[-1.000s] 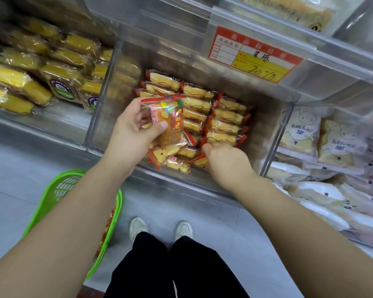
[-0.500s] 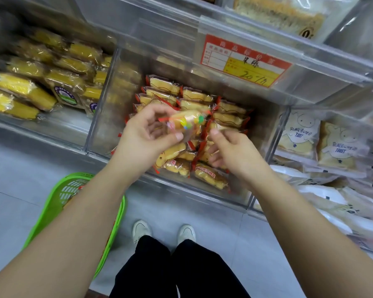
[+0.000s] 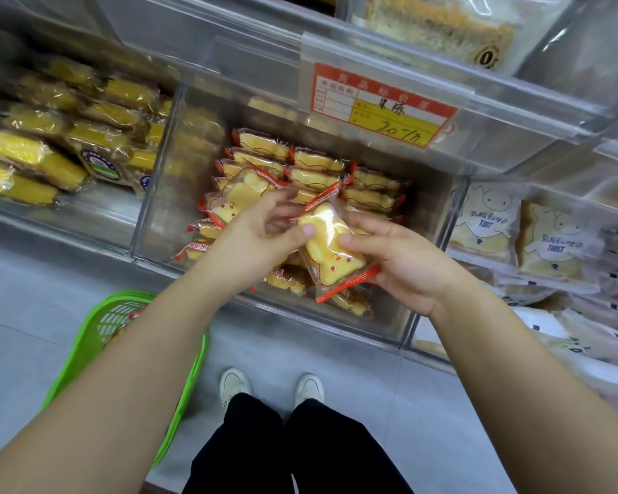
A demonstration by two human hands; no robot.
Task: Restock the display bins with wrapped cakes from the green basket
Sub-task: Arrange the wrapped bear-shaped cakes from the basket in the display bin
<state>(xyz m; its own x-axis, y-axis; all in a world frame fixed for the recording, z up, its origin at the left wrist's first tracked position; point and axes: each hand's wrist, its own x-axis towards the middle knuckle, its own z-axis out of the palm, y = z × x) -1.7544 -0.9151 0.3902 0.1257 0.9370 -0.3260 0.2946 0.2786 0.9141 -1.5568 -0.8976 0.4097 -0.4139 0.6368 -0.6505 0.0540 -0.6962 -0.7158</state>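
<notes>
Head view: both my hands on one bear-shaped yellow cake in a clear red-edged wrapper [image 3: 330, 249], held above the clear plastic display bin [image 3: 157, 194].

My right hand [image 3: 404, 260] grips it from beneath while my left hand [image 3: 254, 237] pinches its top edge. I should lay it flat among the rows. A second ago my left hand alone held a cake; the green plastic basket [image 3: 86, 354] sits on the floor.

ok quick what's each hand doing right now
Left hand: thumb and fingers pinch the upper end of the wrapped cake.
Right hand: grip curled round the same wrapped cake, held above the bin.
</notes>
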